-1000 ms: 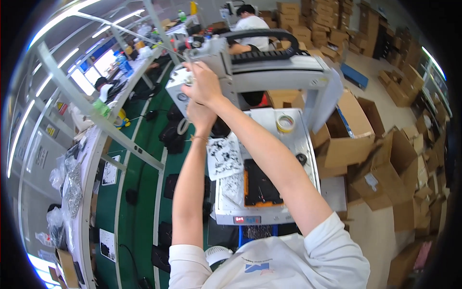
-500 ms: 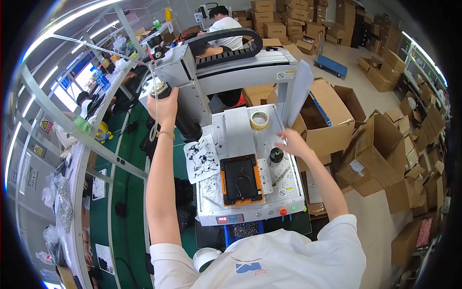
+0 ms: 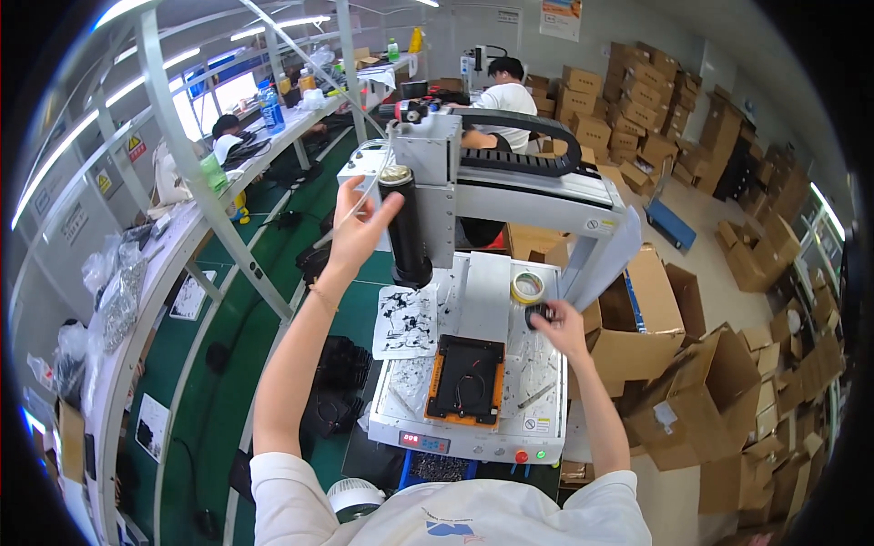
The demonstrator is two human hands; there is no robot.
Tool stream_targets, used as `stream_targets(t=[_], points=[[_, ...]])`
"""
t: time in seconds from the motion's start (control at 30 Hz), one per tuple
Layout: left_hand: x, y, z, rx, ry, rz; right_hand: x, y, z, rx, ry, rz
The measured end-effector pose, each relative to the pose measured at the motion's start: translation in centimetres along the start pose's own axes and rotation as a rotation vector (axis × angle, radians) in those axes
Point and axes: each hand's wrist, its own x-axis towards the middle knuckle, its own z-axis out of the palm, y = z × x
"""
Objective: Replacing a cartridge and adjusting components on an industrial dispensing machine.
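My left hand (image 3: pixel 362 227) is open at the upper left of a white benchtop machine, fingers apart, the thumb reaching to the top of an upright black cylinder (image 3: pixel 411 241). A thin clear tube passes by these fingers. On the right of the machine bed (image 3: pixel 401 400), my right hand (image 3: pixel 566 329) closes its fingers on a small round black cap-like piece (image 3: pixel 537 315). Just beyond it lies a roll of yellowish tape (image 3: pixel 527 288). An orange-framed black panel (image 3: pixel 466 378) with a thin wire on it sits at the front of the bed.
A white sheet smeared with black (image 3: pixel 405 323) lies under the cylinder. Near the bed's front right is a thin metal tool (image 3: pixel 536 397). A red button (image 3: pixel 521 457) sits on the front edge. Open cardboard boxes (image 3: pixel 637 341) stand at the right; another person (image 3: pixel 508 102) works beyond the gantry.
My left hand has loosened from around the cylinder's top, its fingers now spread beside it. My right hand has come down and taken hold of the black piece. The view has shifted.
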Motion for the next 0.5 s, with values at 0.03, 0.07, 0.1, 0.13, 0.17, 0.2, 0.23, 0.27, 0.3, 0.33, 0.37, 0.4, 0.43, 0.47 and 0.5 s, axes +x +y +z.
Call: stream_targets(t=[0.03, 0.07, 0.1, 0.13, 0.17, 0.2, 0.23, 0.27, 0.3, 0.33, 0.37, 0.4, 0.43, 0.47, 0.5], points=[[-0.4, 2.1, 0.3, -0.263, -0.025, -0.068, 2.0, -2.4, -0.4, 0.260, -0.014, -0.039], [0.1, 2.7, -1.5, -0.519, -0.068, -0.119, 4.3, -8.1, -0.6, 0.124, -0.006, -0.201], [0.4, 3.7, -1.8, -0.616, -0.073, -0.099, 6.1, -12.2, -1.0, 0.172, -0.055, -0.254], [0.5, 4.7, -2.5, -0.703, -0.069, -0.076, 7.8, -17.0, -1.1, -0.018, -0.021, -0.417], [1.0, 5.1, -2.8, -0.793, -0.105, -0.070, 9.6, -19.6, -0.8, 0.011, -0.043, -0.497], [1.3, 5.4, -3.8, -0.797, -0.079, -0.065, 11.0, -23.7, -0.3, -0.191, -0.095, -0.595], [1.5, 5.6, -3.9, -0.834, -0.091, -0.067, 12.9, -25.7, 0.8, -0.077, -0.112, -0.679], [1.8, 5.7, -4.4, -0.864, -0.095, -0.067, 14.3, -28.4, 1.8, -0.192, -0.173, -0.646], [2.0, 5.7, -4.6, -0.883, -0.099, -0.081, 15.3, -30.4, 2.6, -0.215, -0.219, -0.631], [2.1, 5.8, -4.7, -0.901, -0.084, -0.082, 16.2, -31.7, 3.5, -0.286, -0.218, -0.690], [2.1, 5.8, -4.6, -0.895, -0.103, -0.085, 16.9, -32.6, 4.0, -0.351, -0.236, -0.727], [2.1, 5.8, -4.4, -0.889, -0.122, -0.089, 17.6, -33.3, 4.5, -0.416, -0.256, -0.763], [2.3, 5.6, -4.4, -0.863, -0.132, -0.096, 18.1, -33.9, 5.1, -0.456, -0.308, -0.655], [2.1, 5.7, -4.7, -0.873, -0.152, -0.075, 18.6, -34.2, 5.7, -0.496, -0.299, -0.692], [2.2, 5.6, -5.0, -0.880, -0.155, -0.061, 19.0, -34.4, 6.2, -0.529, -0.335, -0.665]])
